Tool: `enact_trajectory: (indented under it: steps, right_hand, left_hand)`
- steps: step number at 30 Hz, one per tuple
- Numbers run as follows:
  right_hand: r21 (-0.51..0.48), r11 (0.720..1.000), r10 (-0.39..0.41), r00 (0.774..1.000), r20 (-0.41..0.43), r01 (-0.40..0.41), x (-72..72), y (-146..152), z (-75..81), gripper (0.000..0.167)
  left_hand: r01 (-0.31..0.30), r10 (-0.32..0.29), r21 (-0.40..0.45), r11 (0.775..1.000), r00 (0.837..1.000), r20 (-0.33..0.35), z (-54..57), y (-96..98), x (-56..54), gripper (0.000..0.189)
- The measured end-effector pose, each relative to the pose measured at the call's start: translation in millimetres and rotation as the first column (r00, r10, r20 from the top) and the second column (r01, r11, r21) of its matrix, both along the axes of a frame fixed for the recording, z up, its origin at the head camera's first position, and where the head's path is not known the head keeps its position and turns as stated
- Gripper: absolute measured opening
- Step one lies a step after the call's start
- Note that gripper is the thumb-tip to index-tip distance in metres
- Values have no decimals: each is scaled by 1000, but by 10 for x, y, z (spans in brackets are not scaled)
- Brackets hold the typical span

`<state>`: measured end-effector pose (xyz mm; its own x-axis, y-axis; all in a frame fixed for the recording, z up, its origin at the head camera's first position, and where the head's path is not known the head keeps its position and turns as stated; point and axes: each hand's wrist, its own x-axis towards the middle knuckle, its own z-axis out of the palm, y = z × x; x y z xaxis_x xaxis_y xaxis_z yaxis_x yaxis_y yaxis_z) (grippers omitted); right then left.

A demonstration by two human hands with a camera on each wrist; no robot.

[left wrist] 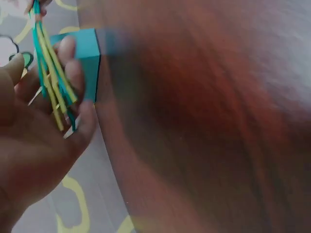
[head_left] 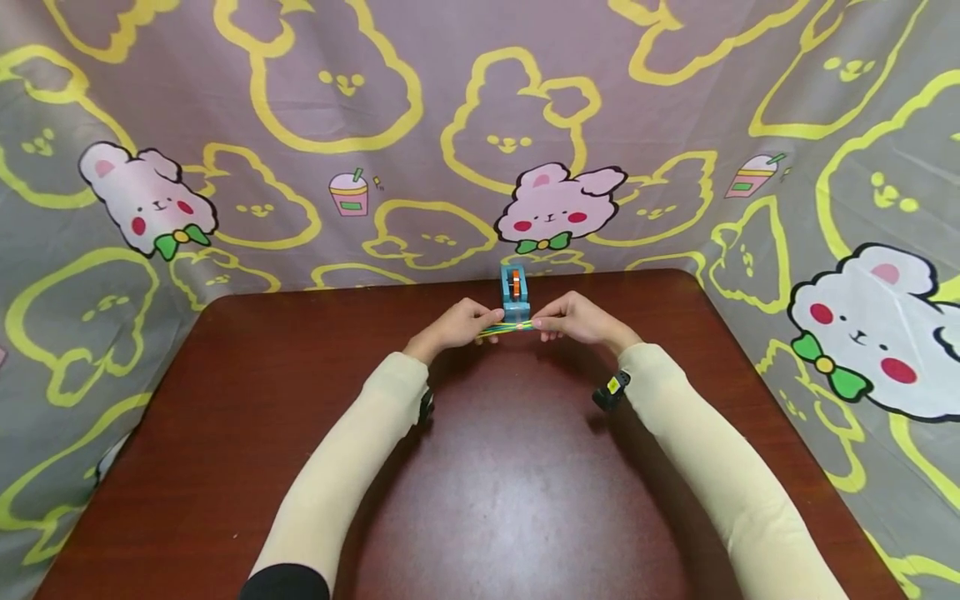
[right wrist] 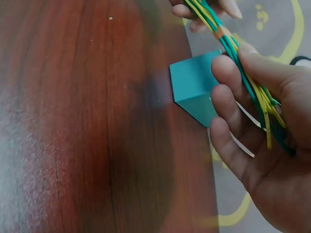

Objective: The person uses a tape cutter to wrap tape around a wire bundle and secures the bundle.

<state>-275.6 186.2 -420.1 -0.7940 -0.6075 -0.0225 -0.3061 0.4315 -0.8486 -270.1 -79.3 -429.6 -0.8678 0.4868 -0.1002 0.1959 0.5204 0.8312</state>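
My left hand (head_left: 461,323) and right hand (head_left: 577,319) hold a bundle of thin green and yellow strands (right wrist: 235,60) by its two ends, stretched level between them. An orange band (right wrist: 221,33) circles the bundle near its middle. In the right wrist view, the thumb and forefinger pinch the strands, whose loose ends lie over the palm. Strand ends (left wrist: 53,80) also fan out across the left hand's fingers. Just behind the bundle stands a blue tape dispenser (head_left: 516,312) with an orange wheel (head_left: 516,284); the hands partly cover it in both wrist views.
The dark reddish-brown tabletop (head_left: 517,467) spreads out in front of the hands. A patterned curtain (head_left: 450,100) with bear and rabbit drawings hangs behind the table and along both sides. The dispenser is close to the table's back edge.
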Motion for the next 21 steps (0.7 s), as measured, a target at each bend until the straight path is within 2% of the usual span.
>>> enact_trajectory:
  steps: [2,5,7,9,11,16,19,21]
  right_hand:
    - [25,1000,-9,998,-56,10,24,-5,-1,18]
    - [91,996,8,986,-169,7,57,-23,-1,16]
    - [142,990,35,968,-250,1,79,-41,2,15]
    - [195,981,68,940,-334,-2,95,-58,-1,14]
    - [242,970,101,904,-416,3,109,-79,-1,13]
    - [312,949,157,776,-612,54,162,-116,1,8]
    - [327,941,169,715,-678,89,197,-114,-5,6]
    - [333,937,177,683,-709,104,205,-101,-20,6]
  left_hand:
    - [23,-23,3,1000,996,83,8,-4,-46,51]
    - [54,-51,-11,998,982,183,35,-10,-104,57]
    - [66,-58,-29,997,971,232,63,-7,-131,56]
    - [78,-64,-38,996,957,283,83,0,-157,55]
    - [83,-64,-46,996,945,321,96,9,-178,53]
    - [72,-45,-55,996,919,392,120,40,-218,48]
    - [75,-45,-56,996,908,416,132,61,-233,44]
    - [87,-54,-61,994,909,412,138,78,-246,43]
